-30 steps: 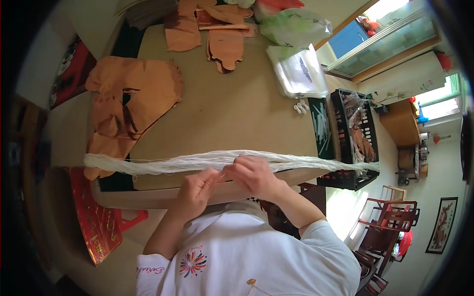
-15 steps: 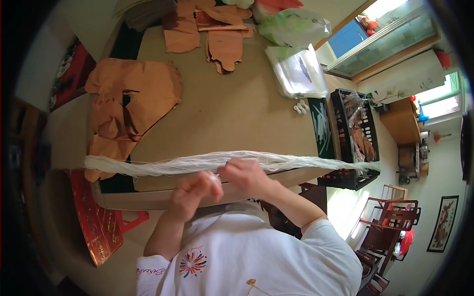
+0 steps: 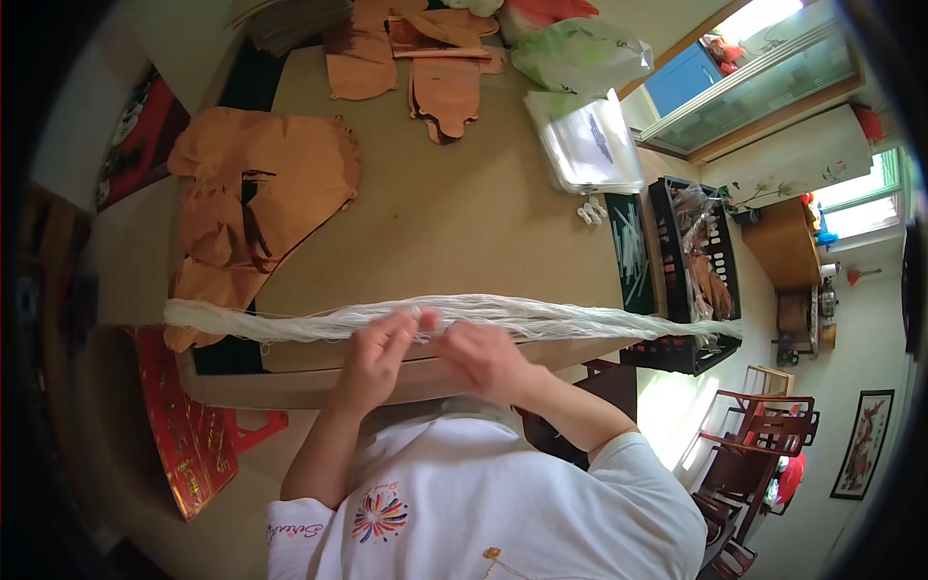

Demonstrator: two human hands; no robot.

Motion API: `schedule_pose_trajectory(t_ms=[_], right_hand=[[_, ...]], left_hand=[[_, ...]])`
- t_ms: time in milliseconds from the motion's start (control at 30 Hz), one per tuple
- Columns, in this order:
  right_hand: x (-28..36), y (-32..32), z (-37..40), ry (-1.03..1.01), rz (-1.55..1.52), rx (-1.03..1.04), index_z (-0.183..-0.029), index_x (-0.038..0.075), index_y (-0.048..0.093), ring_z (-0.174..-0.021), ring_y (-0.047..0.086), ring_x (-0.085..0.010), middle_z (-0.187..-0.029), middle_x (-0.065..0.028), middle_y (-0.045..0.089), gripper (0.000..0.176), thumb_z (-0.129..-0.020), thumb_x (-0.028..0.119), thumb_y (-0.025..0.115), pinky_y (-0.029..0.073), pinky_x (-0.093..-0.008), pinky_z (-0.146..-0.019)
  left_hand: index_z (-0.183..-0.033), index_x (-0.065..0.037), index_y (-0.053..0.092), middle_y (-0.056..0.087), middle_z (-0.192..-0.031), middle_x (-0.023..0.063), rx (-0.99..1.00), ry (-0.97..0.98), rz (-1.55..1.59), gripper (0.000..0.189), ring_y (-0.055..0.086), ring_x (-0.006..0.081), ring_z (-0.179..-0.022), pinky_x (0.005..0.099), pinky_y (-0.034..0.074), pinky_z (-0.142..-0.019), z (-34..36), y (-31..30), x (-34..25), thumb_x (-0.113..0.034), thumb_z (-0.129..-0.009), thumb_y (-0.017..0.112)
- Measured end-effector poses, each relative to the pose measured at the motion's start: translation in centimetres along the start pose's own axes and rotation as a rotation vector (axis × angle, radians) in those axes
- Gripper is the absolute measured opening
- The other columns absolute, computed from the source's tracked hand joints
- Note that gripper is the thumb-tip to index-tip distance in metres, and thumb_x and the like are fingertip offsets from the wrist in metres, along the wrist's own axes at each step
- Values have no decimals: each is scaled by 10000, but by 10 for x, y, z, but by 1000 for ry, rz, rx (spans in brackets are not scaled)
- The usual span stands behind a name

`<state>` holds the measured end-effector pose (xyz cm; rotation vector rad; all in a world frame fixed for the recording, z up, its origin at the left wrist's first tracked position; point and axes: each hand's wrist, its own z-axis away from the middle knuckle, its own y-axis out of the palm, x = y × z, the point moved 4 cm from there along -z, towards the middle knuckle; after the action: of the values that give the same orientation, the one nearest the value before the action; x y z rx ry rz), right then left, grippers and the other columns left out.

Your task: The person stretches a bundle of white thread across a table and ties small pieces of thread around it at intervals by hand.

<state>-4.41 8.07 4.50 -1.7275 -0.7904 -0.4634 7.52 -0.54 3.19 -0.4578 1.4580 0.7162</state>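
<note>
Nearest: white shirt (image 3: 541,493) with multicolored burst print, facing near edge of counter (image 3: 435,232). Above that edge, note left hand (image 3: 377,358) and right hand (image 3: 480,362), raised just beside each other with a narrow gap between. Left hand: fingers bent, tips bunched toward thumb. Right hand: fingers curled, outline blurred. Impossible to tell from this view whether clamped on a strand or bare.

Directly beyond, locate hank of white thread (image 3: 551,317), laid lengthwise along near edge, partly hidden behind left fingertips. Contact with hands: not discernible. Left end of hank: over orange sheet (image 3: 300,164) near left edge. Right end: past right edge, across black crate (image 3: 661,222) holding brown pieces in clear wrap.

Farther back beside right edge, in order: clear sticks (image 3: 630,251), small white pieces (image 3: 591,210), stack of clear plastic sleeves (image 3: 592,159), translucent bag (image 3: 585,60) with green markings toward far right corner. Toward far edge, left of bag: folded orange pieces (image 3: 445,92).
</note>
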Motion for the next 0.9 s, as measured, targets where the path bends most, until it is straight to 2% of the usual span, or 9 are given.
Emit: schedule_pose_trajectory(t_ms=[100,233,267,400,500,633,767,800,900], right_hand=[[-7,-18,-11,25,100,-74,-901,75,561,-690,581,-260,-750,-71,553,163,-751,98,622,476,-363,-556],[-8,13,-2,-42,14,-69,-913,73,566,-662,568,-274,-754,-78,552,186,-739,101,625,465,-382,-548],[-2,9,-3,-45,1,-12,-915,72,565,-658,569,-275,-755,-79,554,186,-740,98,623,467,-385,-549],[-9,-20,-15,12,61,-104,-925,59,560,-663,577,-283,-761,-81,557,190,-740,64,602,477,-388,-558],[-13,9,-3,14,44,54,-944,47,549,-684,586,-285,-770,-81,571,210,-742,69,606,478,-381,-569],[5,-5,-8,-6,-63,-39,-955,49,533,-706,602,-278,-775,-84,598,240,-739,97,627,474,-375,-565],[-14,-9,-19,65,13,-115,-906,38,582,-635,586,-278,-733,-102,567,168,-745,-11,575,472,-383,-558],[-5,1,-12,52,4,8,-902,35,583,-621,580,-276,-711,-100,563,180,-727,-3,598,468,-375,-550],[13,0,-8,-63,-83,15,-911,59,551,-644,584,-272,-703,-88,548,189,-738,69,628,450,-372,-525]], left_hand=[[-1035,42,637,672,-982,89,308,-175,-73,211,608,122,-943,266,483,-811,17,8,1,-58,-942,476],[-1043,26,637,682,-951,98,-57,123,183,185,617,150,-893,286,485,-799,7,0,-15,-24,-915,513],[-1016,24,634,678,-932,102,-122,282,-167,173,621,174,-892,294,470,-823,3,-4,-12,-41,-926,501],[-970,7,617,651,-913,109,274,-158,-139,170,603,182,-904,281,442,-831,21,2,3,-95,-947,483],[-956,11,602,644,-898,107,23,93,230,162,595,182,-859,286,438,-791,21,-1,-10,-113,-937,500],[-943,-7,601,649,-949,93,56,209,-591,186,592,188,-882,310,447,-840,11,-10,-9,-118,-970,454],[-955,-20,598,654,-895,91,386,-78,347,160,591,193,-872,325,450,-791,30,4,-24,-61,-943,444],[-943,-4,590,653,-886,103,218,145,349,133,591,195,-828,306,455,-773,24,0,-20,-26,-919,461],[-938,18,583,653,-905,122,-41,180,-221,118,605,207,-813,291,462,-789,2,-11,-14,-33,-924,477]])
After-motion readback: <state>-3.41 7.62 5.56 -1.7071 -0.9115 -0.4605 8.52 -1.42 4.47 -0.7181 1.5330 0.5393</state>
